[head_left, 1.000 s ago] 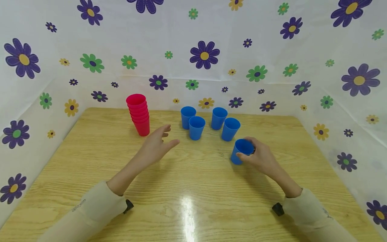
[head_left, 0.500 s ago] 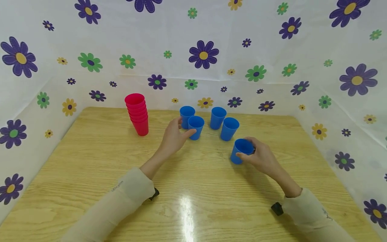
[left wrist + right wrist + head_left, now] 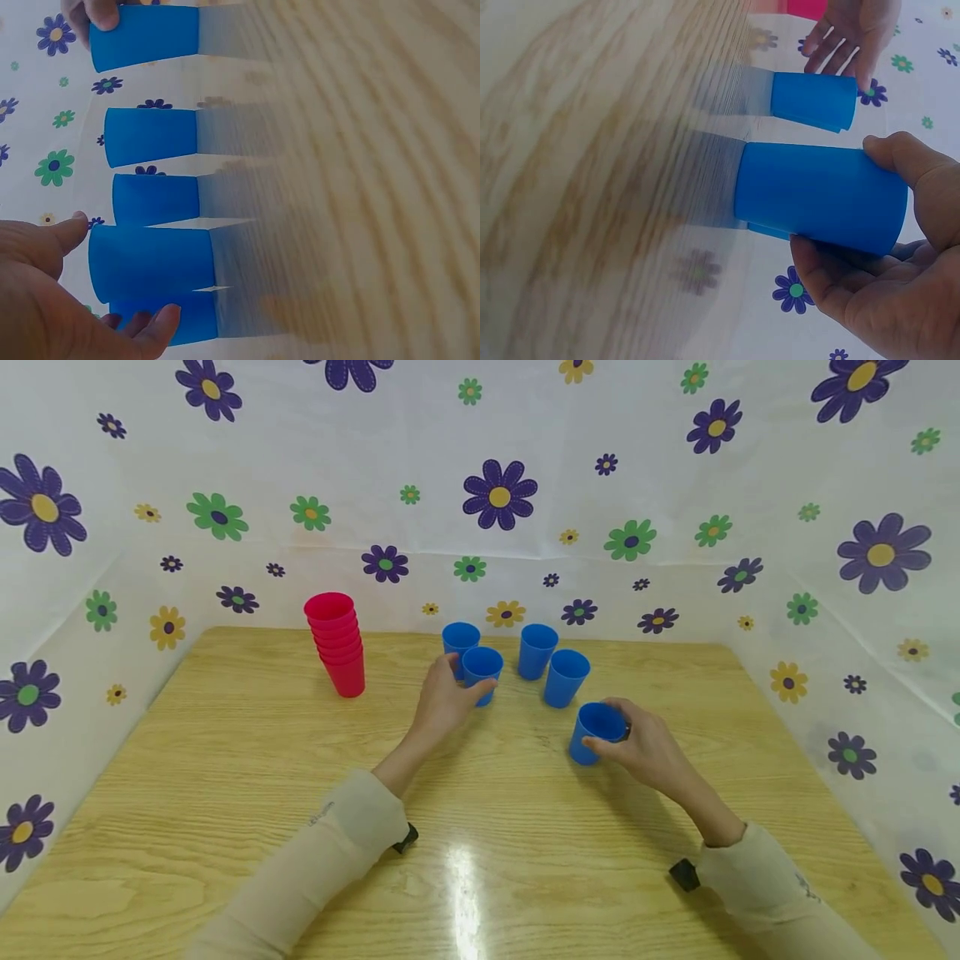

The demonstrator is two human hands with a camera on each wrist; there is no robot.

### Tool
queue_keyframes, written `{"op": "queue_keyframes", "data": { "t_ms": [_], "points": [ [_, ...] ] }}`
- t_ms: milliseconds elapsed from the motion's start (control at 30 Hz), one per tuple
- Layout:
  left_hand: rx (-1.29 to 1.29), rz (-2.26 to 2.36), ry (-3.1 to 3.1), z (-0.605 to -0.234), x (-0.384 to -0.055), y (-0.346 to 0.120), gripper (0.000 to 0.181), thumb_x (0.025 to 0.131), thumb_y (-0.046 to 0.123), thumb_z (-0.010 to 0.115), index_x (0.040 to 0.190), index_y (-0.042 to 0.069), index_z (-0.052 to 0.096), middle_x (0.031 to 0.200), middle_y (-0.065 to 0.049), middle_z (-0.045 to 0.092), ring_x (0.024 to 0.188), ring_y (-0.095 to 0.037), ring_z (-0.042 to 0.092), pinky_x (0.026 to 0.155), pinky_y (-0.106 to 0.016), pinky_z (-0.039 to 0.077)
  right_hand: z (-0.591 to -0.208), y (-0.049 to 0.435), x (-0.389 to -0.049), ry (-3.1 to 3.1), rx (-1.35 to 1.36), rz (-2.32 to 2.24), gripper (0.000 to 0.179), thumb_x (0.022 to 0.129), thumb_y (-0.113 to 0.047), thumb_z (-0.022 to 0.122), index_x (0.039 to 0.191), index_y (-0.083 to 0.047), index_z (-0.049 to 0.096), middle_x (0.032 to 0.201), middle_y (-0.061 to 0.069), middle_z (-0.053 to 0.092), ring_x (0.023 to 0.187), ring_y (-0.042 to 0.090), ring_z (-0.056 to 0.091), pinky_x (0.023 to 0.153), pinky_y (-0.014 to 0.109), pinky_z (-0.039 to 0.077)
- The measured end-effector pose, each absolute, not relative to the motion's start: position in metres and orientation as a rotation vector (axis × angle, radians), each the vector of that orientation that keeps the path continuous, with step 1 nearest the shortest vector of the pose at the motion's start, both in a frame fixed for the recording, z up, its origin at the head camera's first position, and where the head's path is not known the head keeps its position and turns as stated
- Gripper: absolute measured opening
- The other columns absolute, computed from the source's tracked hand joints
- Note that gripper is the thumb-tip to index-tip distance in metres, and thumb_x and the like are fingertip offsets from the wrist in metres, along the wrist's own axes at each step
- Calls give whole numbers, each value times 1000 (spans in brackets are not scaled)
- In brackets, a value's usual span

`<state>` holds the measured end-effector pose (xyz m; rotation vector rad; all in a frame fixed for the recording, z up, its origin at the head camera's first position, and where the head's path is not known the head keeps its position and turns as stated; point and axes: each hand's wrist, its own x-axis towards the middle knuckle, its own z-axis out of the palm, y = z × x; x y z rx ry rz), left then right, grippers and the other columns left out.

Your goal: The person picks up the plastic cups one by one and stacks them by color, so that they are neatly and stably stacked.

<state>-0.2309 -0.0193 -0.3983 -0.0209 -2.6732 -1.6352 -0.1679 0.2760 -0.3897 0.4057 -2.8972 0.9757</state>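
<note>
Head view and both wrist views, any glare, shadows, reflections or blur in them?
Head view: bright glare streak low-centre on the yellowish wood-grain table, soft shadow below the person's right hand; left wrist view: blue tapered cups reflected in the table, wood grain blurry; right wrist view: grain soft too, a printed purple flower reflected in the table.

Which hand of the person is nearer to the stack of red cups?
Left. In the head view, the left hand is right of the stack of red cups, beside two blue cups; the right hand is farther right, gripping another blue cup.
</note>
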Motion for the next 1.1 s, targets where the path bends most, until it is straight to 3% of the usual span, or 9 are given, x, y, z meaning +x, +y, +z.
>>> {"op": "queue_keyframes", "data": {
  "t_ms": [400,900,1100],
  "points": [
    [-23,-1644,-2630,-404,-236,-12,80,93,31,80,150,-4,38,146,-24,50,138,-39,48,114,-53,40,-390,276,-168,-2894,413,995,63,93,-21,78,137,15,51,127,35,62,109,47,65,89,58,57],
    [15,-1607,-2690,-406,-235,-6,79,95,41,76,150,0,39,148,-21,49,138,-38,48,112,-53,43,-394,276,-168,-2893,419,982,63,92,-23,79,136,14,52,124,34,64,100,41,68,83,53,59],
    [-104,-1723,-2696,-404,-227,-5,79,93,40,78,151,1,40,148,-21,51,137,-37,51,110,-51,46,-395,277,-166,-2886,396,984,64,91,-23,79,137,13,51,125,35,63,100,41,67,84,54,59]
  ]
}}
